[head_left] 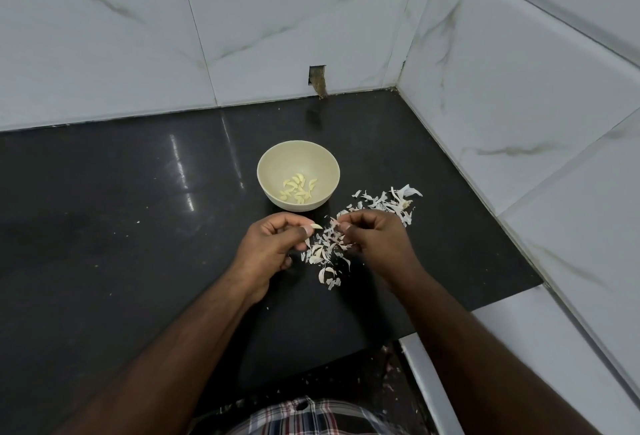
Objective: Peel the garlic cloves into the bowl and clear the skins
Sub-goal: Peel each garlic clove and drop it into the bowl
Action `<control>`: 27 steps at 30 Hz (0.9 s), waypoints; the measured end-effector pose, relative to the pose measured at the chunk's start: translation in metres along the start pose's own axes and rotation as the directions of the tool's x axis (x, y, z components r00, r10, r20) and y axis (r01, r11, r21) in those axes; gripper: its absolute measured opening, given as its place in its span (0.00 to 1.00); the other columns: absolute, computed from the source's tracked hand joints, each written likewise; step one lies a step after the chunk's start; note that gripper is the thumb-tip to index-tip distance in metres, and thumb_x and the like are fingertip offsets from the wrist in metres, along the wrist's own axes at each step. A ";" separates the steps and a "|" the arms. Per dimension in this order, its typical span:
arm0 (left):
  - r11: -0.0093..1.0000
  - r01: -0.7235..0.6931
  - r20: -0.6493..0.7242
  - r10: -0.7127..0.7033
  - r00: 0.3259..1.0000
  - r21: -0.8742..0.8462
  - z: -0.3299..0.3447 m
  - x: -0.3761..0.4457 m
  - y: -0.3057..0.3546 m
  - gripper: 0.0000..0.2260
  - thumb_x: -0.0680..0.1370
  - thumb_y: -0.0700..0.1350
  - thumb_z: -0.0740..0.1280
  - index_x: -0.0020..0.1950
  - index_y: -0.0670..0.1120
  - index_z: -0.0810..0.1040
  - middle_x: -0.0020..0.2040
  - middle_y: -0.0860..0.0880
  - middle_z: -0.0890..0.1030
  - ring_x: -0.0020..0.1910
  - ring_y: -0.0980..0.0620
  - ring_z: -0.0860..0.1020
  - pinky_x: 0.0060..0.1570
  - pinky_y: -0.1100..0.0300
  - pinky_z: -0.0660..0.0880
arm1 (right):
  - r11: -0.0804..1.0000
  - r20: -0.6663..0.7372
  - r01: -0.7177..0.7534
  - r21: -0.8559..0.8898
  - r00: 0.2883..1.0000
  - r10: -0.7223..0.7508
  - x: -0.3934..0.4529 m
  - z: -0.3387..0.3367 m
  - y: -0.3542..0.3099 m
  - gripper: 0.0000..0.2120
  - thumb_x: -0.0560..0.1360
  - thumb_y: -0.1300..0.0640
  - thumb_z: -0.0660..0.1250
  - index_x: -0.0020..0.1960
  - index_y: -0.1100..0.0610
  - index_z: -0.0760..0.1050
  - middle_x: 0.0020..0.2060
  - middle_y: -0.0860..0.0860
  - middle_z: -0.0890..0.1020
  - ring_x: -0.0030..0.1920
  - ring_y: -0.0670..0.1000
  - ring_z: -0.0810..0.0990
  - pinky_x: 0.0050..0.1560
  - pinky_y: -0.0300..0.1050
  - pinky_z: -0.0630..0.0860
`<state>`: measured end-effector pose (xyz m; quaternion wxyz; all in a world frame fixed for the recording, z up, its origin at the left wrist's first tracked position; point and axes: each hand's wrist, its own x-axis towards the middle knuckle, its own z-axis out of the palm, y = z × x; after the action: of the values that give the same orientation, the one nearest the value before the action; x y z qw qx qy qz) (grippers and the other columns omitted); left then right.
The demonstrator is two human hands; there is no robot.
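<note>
About a dozen peeled pale-yellow garlic cloves lie in the cream round bowl on the glossy black tabletop. The left hand pinches one more clove; the right hand pinches a skin scrap. The scattered white papery skins remain uncleared, so that step seems left.

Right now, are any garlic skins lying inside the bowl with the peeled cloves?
No, the bowl holds only peeled cloves; the skins lie scattered on the black counter beside it.

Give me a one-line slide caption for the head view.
Left hand pinches a garlic clove, right hand pulls skin; bowl behind.
</note>
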<state>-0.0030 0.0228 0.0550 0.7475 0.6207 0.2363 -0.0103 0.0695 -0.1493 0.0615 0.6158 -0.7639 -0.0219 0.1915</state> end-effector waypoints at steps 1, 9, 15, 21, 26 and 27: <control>1.000 0.008 -0.001 -0.008 1.000 0.001 0.001 0.000 -0.001 0.03 0.76 0.41 0.73 0.45 0.48 0.86 0.38 0.46 0.80 0.39 0.52 0.76 0.31 0.63 0.65 | 0.997 -0.011 0.033 -0.077 0.999 -0.034 0.002 -0.003 0.001 0.07 0.76 0.63 0.70 0.48 0.54 0.85 0.38 0.50 0.86 0.38 0.46 0.81 0.47 0.50 0.81; 0.998 0.021 0.036 -0.023 0.999 0.054 -0.003 0.003 0.000 0.04 0.76 0.43 0.74 0.48 0.44 0.85 0.38 0.48 0.82 0.38 0.55 0.77 0.32 0.63 0.68 | 0.932 -0.007 0.217 -0.290 0.973 -0.229 0.000 -0.006 -0.008 0.04 0.75 0.57 0.73 0.47 0.48 0.85 0.35 0.47 0.86 0.37 0.44 0.83 0.46 0.44 0.80; 0.988 -0.027 0.080 0.016 0.997 0.149 -0.003 0.003 0.000 0.04 0.78 0.45 0.72 0.44 0.47 0.85 0.36 0.48 0.81 0.32 0.58 0.74 0.32 0.64 0.67 | 0.866 0.256 0.380 -0.326 0.917 -0.306 0.004 0.003 -0.008 0.13 0.76 0.62 0.72 0.59 0.51 0.84 0.47 0.42 0.82 0.49 0.39 0.81 0.53 0.33 0.75; 0.989 -0.009 0.072 -0.002 0.997 0.146 -0.001 0.001 -0.001 0.09 0.80 0.47 0.69 0.47 0.42 0.83 0.38 0.48 0.83 0.35 0.56 0.76 0.33 0.63 0.68 | 0.926 0.265 0.272 -0.261 0.943 -0.202 0.006 0.007 -0.008 0.06 0.72 0.59 0.76 0.49 0.54 0.86 0.37 0.48 0.85 0.36 0.42 0.81 0.41 0.39 0.76; 0.969 -0.026 0.066 0.010 0.998 0.245 -0.003 0.001 0.000 0.11 0.80 0.47 0.68 0.40 0.45 0.81 0.35 0.50 0.82 0.33 0.56 0.76 0.34 0.61 0.67 | 0.934 0.084 0.228 -0.276 0.974 -0.213 0.015 0.006 -0.012 0.05 0.70 0.57 0.78 0.40 0.54 0.83 0.34 0.52 0.85 0.33 0.46 0.79 0.40 0.48 0.78; 0.957 -0.039 0.054 0.025 0.998 0.287 -0.005 0.002 0.000 0.12 0.80 0.48 0.69 0.39 0.44 0.81 0.33 0.49 0.81 0.31 0.57 0.75 0.33 0.61 0.68 | 0.930 0.066 0.231 -0.287 0.973 -0.221 0.017 0.005 -0.015 0.05 0.70 0.57 0.78 0.40 0.54 0.82 0.33 0.51 0.84 0.32 0.45 0.79 0.39 0.47 0.78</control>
<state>-0.0031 0.0279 0.0541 0.6551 0.7260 0.2034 -0.0480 0.0863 -0.1363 0.0700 0.5136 -0.8358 -0.1475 0.1264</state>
